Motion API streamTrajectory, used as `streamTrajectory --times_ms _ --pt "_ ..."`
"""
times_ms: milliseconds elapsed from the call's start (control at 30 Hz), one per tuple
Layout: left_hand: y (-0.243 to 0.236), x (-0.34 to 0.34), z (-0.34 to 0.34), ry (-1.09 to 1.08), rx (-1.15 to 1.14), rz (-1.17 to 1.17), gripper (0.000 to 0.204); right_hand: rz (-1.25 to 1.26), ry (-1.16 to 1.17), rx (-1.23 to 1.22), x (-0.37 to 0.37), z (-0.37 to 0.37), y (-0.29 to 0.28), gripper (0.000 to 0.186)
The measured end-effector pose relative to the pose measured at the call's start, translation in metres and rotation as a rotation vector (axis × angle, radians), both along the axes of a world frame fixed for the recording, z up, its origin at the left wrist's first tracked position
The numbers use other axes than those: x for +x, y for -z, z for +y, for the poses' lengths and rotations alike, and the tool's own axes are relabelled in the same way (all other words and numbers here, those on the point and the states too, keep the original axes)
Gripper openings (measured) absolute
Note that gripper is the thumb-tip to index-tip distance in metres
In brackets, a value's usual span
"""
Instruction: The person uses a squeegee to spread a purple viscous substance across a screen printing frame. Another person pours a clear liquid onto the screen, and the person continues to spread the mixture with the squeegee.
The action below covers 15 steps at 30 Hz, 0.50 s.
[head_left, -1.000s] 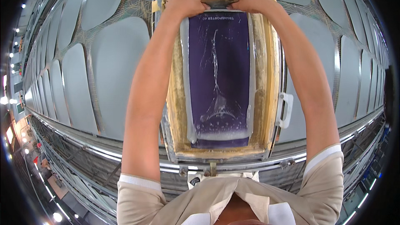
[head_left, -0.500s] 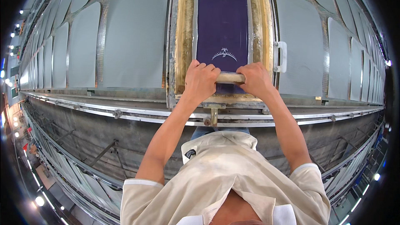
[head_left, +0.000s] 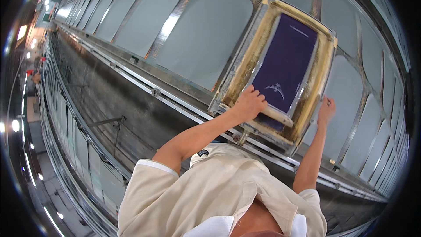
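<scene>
A screen-printing frame (head_left: 250,57) with a yellowed border and a dark purple mesh lies on a long table, over one of the grey fabric panels. My left hand (head_left: 249,102) grips the left end of the wooden squeegee (head_left: 276,115), which rests across the near end of the purple mesh. My right hand (head_left: 326,110) has its fingers closed on the frame's right edge, by its side handle. A small pale printed mark shows on the mesh just beyond the squeegee.
Rows of grey fabric panels (head_left: 206,35) stretch along the table to the left and right. A metal rail (head_left: 144,85) runs along the table's near edge, with a dark shelf under it. An aisle with lights lies far left.
Both hands pulled the squeegee from the far end of the screen to the near end. My right hand then left the squeegee and took the frame's right edge. The view swung left.
</scene>
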<state>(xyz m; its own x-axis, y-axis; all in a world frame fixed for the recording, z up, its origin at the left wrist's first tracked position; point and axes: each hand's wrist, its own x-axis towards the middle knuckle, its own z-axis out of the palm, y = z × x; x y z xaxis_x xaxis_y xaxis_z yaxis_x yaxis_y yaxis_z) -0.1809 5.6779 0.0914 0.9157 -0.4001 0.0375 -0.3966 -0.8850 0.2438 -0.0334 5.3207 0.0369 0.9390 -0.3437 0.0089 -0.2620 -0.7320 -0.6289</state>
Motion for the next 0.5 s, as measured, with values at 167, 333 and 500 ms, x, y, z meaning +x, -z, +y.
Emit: streamTrajectory --times_ms 167,333,500 --pt "-0.037 -0.014 0.027 -0.044 -0.122 -0.019 0.025 0.084 0.043 0.104 -0.004 0.022 -0.073 0.029" --pt "-0.046 -0.003 0.132 -0.066 -0.128 -0.087 0.031 -0.104 -0.032 0.244 0.022 0.133 -0.060 0.031" --pt "-0.053 -0.033 0.255 -0.103 -0.046 -0.151 0.034 -0.107 -0.040 0.372 0.006 0.287 -0.015 0.030"
